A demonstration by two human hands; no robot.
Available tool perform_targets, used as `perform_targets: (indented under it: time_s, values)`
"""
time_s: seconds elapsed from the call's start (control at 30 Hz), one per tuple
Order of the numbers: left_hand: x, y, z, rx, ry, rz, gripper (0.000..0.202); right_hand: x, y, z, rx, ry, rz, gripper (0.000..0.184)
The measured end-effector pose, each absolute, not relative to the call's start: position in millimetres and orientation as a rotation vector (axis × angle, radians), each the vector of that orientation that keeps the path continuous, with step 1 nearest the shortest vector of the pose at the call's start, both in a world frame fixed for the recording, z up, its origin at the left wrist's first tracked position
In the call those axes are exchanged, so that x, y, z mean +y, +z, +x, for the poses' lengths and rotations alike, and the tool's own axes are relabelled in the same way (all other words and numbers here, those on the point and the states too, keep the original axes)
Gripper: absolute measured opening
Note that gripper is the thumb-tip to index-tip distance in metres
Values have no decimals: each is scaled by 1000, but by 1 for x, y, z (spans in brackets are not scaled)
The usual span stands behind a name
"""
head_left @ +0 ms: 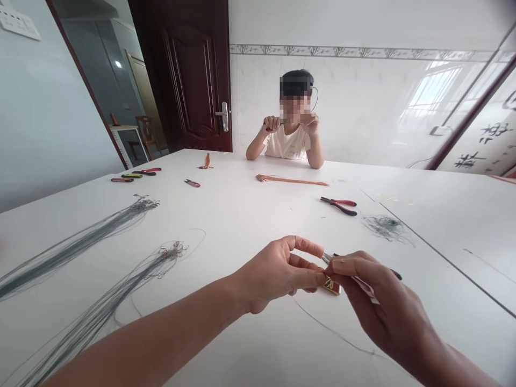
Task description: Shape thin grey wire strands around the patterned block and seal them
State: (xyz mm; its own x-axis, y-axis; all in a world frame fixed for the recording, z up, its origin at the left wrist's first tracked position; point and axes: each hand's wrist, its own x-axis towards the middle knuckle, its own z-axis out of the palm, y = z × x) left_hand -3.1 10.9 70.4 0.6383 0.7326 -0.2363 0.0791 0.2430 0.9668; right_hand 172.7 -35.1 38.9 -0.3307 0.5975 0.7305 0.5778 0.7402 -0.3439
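Note:
My left hand (288, 269) reaches in from the left, its thumb pinching against its fingers, the forefinger arched above. Its thumb tip meets the fingertips of my right hand (374, 285). What lies pinched between them is tiny and mostly hidden; it looks like the end of a thin grey line (330, 326), which trails across the table below. Within my right hand sits a pink-handled tool (365, 287), apparently thread snips, largely covered by the fingers. A metal tip (325, 259) shows just beyond the fingertips. Beneath the hands is a small red and gold box (332, 287), partly hidden.
Two bundles of grey lines (100, 228) lie at left. Pliers (341, 205) and a grey tangle (387, 227) are at right. Farther off are an orange bundle (294, 180), snips (192, 183) and several tools (135, 174). A person (292, 134) sits opposite, both hands raised.

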Motion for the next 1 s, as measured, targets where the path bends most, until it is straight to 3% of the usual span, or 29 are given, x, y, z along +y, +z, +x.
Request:
perform_targets:
  time_s: [0.27, 0.53, 0.77, 1.0]
  values:
    - [15, 69, -4, 736, 415, 1132, 44, -35, 35, 173, -2008, 34, -870, 40]
    - [14, 66, -2, 728, 420, 1038, 46, -38, 31, 170, -1984, 3, -978, 35]
    - [10, 62, 4, 821, 671, 1208, 49, -42, 39, 163, -1555, 570, -1212, 19]
    - [3, 52, 10, 745, 771, 1283, 37, -41, 40, 162, -1544, 589, -1324, 17]
